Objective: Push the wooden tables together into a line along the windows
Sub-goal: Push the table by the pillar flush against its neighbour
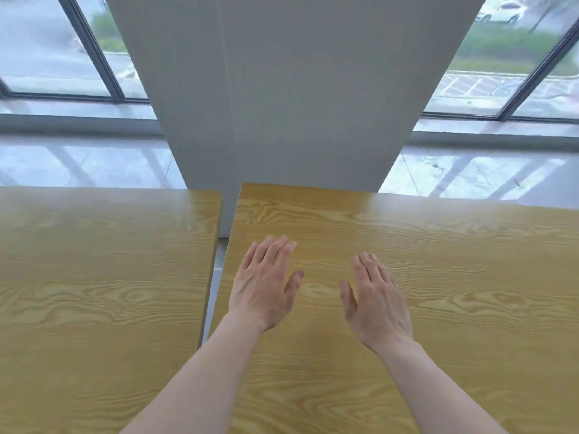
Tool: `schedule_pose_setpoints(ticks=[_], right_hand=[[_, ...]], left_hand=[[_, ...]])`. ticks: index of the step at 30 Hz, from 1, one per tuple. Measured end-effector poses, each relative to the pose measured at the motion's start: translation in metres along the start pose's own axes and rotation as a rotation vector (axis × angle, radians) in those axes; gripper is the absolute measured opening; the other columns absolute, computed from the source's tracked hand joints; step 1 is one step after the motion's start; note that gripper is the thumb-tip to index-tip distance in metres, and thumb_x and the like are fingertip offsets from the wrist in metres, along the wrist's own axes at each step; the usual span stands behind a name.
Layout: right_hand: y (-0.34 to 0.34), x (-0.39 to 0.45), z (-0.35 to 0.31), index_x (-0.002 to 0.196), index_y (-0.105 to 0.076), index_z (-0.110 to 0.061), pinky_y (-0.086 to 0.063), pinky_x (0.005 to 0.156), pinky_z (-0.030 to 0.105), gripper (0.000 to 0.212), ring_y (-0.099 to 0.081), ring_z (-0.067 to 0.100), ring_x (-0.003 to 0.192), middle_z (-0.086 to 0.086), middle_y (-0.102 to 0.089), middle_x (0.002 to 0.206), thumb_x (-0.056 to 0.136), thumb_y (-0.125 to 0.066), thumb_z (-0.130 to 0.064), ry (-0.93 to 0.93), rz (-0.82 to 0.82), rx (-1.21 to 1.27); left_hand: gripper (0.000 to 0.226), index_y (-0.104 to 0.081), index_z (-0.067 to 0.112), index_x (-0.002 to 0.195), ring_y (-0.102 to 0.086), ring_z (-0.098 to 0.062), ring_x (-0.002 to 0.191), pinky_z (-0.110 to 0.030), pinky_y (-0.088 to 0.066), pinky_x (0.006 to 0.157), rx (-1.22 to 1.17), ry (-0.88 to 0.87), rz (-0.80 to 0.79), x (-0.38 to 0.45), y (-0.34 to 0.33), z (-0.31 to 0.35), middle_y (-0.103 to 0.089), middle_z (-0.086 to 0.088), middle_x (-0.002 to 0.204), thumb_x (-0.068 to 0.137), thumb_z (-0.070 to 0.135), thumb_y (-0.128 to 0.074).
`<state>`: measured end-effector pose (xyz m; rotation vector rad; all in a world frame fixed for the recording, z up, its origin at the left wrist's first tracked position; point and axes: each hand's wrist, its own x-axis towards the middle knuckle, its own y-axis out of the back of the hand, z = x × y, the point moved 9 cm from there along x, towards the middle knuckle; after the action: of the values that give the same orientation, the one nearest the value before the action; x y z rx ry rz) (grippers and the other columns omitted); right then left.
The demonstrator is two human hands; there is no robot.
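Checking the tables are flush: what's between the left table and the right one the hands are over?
In the head view, a narrow open gap parts the left table from the right table; only pale floor and the pillar's base show through.

Two wooden tables, the left table [100, 277] and the right table [454, 261], two bare hands, the left hand [264, 285] and the right hand [377, 303], one white pillar [291, 104] and two windows [56, 48] [513, 57].
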<state>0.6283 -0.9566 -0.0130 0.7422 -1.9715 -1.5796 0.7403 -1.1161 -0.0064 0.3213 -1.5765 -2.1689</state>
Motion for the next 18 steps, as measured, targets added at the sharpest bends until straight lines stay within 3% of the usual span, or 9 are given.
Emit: schedule_pose_setpoints(ticks=[8, 18], right_hand=[[-0.002, 0.104, 0.030, 0.149, -0.045, -0.006, -0.032, 0.121, 0.041, 0.056, -0.036, 0.028, 0.148, 0.012, -0.046, 0.155, 0.102, -0.048, -0.037, -0.011, 0.028, 0.031], [-0.056, 0.228, 0.042, 0.152, -0.039, -0.008, -0.025, 0.123, 0.041, 0.064, -0.029, 0.027, 0.151, 0.012, -0.040, 0.159, 0.102, -0.040, -0.048, -0.005, -0.044, -0.024]], left_hand=[[0.057, -0.030, 0.027, 0.154, -0.018, -0.017, 0.153, -0.038, -0.009, 0.127, 0.039, -0.010, 0.003, 0.103, 0.000, -0.010, -0.030, 0.007, 0.162, 0.103, 0.052, -0.030], [0.060, -0.028, 0.025, 0.155, -0.019, -0.019, 0.154, -0.038, -0.007, 0.127, 0.063, -0.002, -0.057, 0.212, -0.052, -0.050, -0.030, 0.004, 0.163, 0.103, 0.054, -0.027]])
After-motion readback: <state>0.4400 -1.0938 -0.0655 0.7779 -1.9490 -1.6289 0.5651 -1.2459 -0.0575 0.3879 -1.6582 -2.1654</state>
